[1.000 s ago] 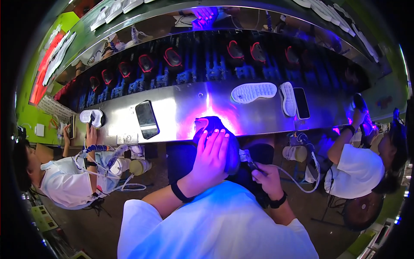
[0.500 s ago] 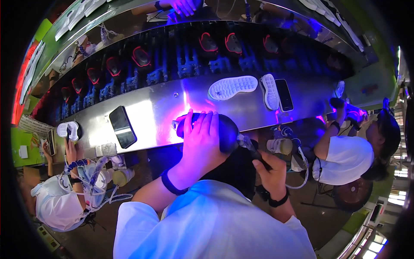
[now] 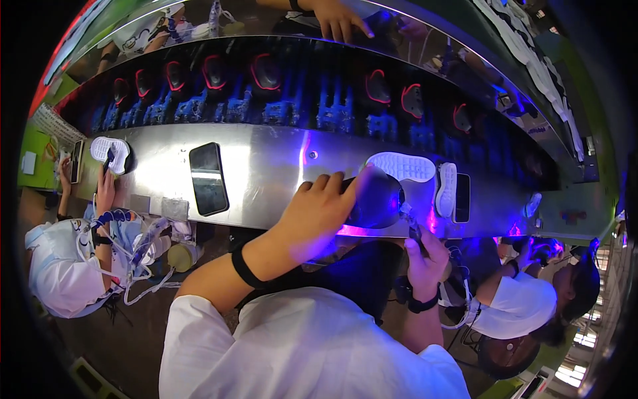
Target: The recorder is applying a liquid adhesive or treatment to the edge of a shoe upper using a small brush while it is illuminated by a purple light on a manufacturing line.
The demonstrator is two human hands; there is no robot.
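Note:
My left hand (image 3: 323,205) grips a rounded black shoe upper (image 3: 376,199), fingers along its left side and thumb over the top. The upper is held at the near edge of the metal table, covering part of a white shoe sole (image 3: 402,166) behind it. In my right hand (image 3: 427,258) is a brush (image 3: 413,225), its dark handle pinched by thumb and fingers. Its pale bristle end touches or nearly touches the right end of the upper; I cannot tell which. Right of that sole lies a second white sole (image 3: 446,191).
One phone (image 3: 209,178) lies left on the metal table (image 3: 266,166), another (image 3: 461,198) beside the second sole. Beyond runs a dark conveyor (image 3: 302,86) carrying several red-edged dark shoe pieces. Co-workers sit left (image 3: 73,266) and right (image 3: 512,299); a person's hand (image 3: 337,18) shows across.
The view has shifted, so the table things appear farther right and lower. The upper has moved away from me toward the white sole. My left hand has shifted to the upper's left side.

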